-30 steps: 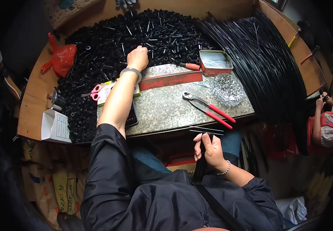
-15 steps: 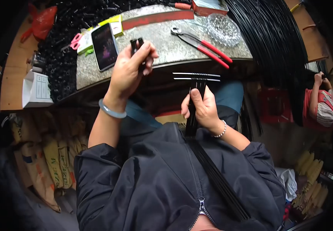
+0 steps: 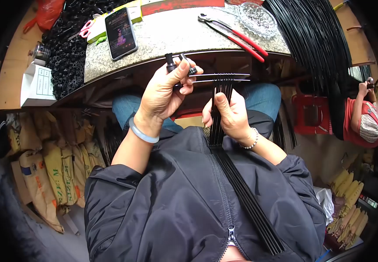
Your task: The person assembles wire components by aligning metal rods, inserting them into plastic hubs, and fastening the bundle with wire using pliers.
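Observation:
My left hand point(image 3: 165, 91), with a pale bangle on its wrist, is closed around a few small black plastic pieces point(image 3: 170, 63). Its fingertips meet or overlap the left ends of two thin metal strips point(image 3: 241, 78); contact is hard to tell. These strips cross the top of a flat row of thin black rods point(image 3: 217, 126). Around that row my right hand point(image 3: 231, 114) is closed, thumb on top, a beaded bracelet at the wrist. The lower part of the rods lies slanting down over my dark jacket point(image 3: 154, 209).
On the stone worktop point(image 3: 167, 35) are a phone point(image 3: 120, 32), red-handled pliers point(image 3: 237, 37) and a glass dish point(image 3: 257, 19). Small black parts point(image 3: 67, 56) are heaped at left, beside pink scissors point(image 3: 86, 29). Long black rods point(image 3: 315, 39) hang at right, near another person point(image 3: 365, 118).
My left hand has moved right and down, bringing the black pieces to the strips' left ends. My right hand stays around the rods. The view has tilted downward, so the worktop sits higher.

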